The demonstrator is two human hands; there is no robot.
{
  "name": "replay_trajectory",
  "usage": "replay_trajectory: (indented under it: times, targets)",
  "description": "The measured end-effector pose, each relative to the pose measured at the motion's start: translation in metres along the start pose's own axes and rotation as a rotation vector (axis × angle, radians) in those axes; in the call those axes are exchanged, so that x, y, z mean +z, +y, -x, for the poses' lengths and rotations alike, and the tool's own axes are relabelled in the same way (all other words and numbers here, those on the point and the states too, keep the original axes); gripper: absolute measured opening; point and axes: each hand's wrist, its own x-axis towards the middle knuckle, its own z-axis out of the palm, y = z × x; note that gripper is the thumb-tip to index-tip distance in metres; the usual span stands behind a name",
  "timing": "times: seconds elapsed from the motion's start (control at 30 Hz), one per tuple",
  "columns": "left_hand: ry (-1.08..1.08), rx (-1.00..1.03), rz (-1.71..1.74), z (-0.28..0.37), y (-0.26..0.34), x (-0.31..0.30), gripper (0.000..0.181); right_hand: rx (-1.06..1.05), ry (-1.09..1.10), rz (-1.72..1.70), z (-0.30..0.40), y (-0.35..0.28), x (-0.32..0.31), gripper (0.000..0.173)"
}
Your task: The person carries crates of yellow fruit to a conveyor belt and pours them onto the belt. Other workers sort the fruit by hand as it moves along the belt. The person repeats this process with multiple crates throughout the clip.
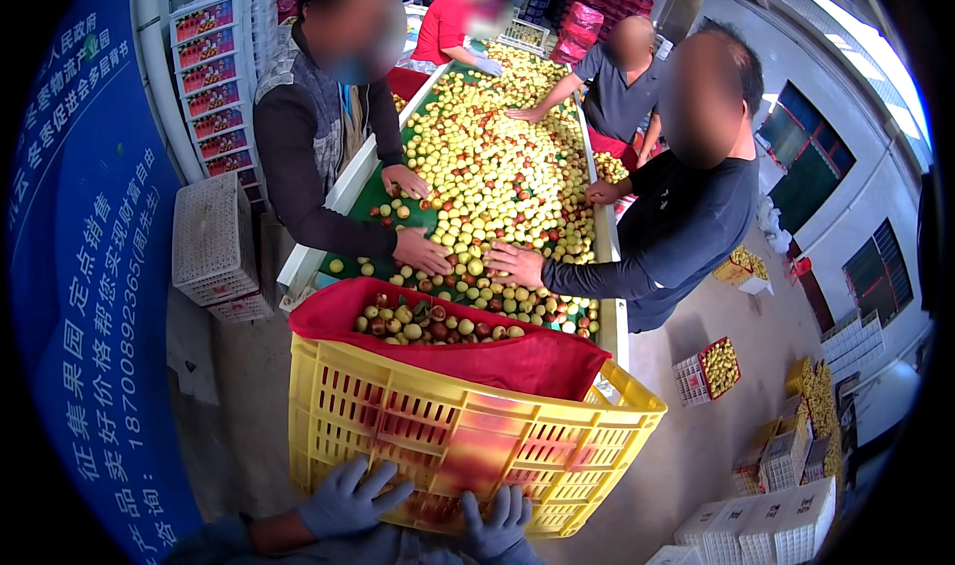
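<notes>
A yellow slatted plastic crate (477, 423) is right before me, tilted towards the end of a sorting table. Inside, a red cloth liner (462, 360) holds yellow-green and brownish jujubes (429, 325). My left hand (354, 494), in a grey glove, lies against the crate's near side with fingers spread. Further right along the same side, my right hand (496, 520) touches the crate, gloved too, thumb apart from the fingers. Neither hand is closed around anything that I can see. Beyond the crate, loose jujubes (500, 184) cover much of the table's green surface (365, 199).
Co-workers' hands (423, 252) (516, 264) rest among the jujubes from both sides. A white rail (613, 319) edges the table. Stacked white crates (215, 240) stand left, near a blue banner (89, 281) with writing. Filled crates (705, 372) and white boxes (761, 524) occupy the right floor.
</notes>
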Motion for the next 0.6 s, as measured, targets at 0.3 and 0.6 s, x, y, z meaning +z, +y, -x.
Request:
replay_trajectory:
  times: [0.3, 0.6]
  targets:
    - [-0.048, 0.015, -0.039, 0.005, -0.014, 0.0, 0.042, -0.042, -0.019, -0.011, -0.017, -0.005, 0.0, 0.061]
    - [-0.027, -0.041, -0.006, 0.01, -0.021, 0.009, 0.045, -0.016, -0.094, -0.103, -0.028, -0.01, 0.006, 0.063]
